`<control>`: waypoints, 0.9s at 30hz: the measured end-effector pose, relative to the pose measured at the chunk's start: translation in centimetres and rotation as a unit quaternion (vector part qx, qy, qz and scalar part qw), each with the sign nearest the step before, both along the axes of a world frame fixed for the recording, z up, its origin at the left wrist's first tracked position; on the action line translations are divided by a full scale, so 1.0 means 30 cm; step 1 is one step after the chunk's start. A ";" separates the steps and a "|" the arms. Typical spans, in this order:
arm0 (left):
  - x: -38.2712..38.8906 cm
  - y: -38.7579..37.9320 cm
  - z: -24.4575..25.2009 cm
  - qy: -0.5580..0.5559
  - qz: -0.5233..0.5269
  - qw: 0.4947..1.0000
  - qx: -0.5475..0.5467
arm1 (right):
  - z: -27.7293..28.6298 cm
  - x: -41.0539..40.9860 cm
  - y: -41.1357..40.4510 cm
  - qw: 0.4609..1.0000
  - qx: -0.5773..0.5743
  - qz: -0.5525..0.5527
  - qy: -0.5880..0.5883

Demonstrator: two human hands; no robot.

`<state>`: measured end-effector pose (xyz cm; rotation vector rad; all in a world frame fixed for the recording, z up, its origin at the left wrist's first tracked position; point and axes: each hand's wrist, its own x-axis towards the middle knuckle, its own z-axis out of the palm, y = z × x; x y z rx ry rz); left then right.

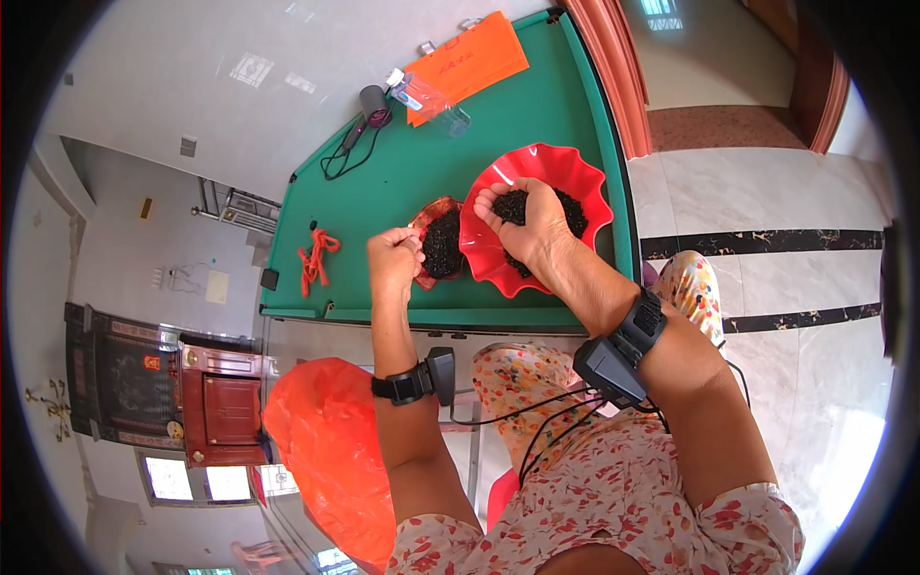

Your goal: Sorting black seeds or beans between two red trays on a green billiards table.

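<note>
A large red plastic bowl with a wavy rim (496, 269) stands on the green cloth of a pool table (402, 169), with small black granular pieces (571, 212) in it. My right hand (528, 219) is over this bowl, palm up and fingers curled, with some black pieces in the palm. To its left, a smaller red patterned dish (429, 213) is heaped with the same black pieces (443, 248). At that dish's left rim is my left hand (395, 255), fingers bent and thumb against them; whether anything is pinched there cannot be seen.
Farther back on the table lie a clear plastic bottle (435, 104), orange paper bags (471, 65) and a dark hair dryer (374, 108) with its cord. A red cord bundle (314, 262) rests at the left. An orange-red plastic bag (327, 445) is beside my left arm. Black cables hang from both wrist straps.
</note>
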<state>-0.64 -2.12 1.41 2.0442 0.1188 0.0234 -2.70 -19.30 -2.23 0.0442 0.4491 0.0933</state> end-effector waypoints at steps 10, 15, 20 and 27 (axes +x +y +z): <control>0.008 0.016 -0.010 -0.035 0.005 0.998 0.055 | -0.004 0.002 0.000 1.000 -0.002 0.005 0.000; 0.001 0.019 -0.006 -0.034 0.007 0.997 0.062 | 0.000 0.000 -0.001 1.000 -0.004 -0.002 0.006; -0.028 -0.023 0.028 -0.045 -0.004 0.997 0.068 | -0.003 -0.001 -0.001 1.000 -0.012 0.012 -0.014; -0.080 -0.207 0.023 -0.129 -0.228 0.964 0.046 | -0.017 0.011 0.002 0.999 -0.013 0.031 -0.028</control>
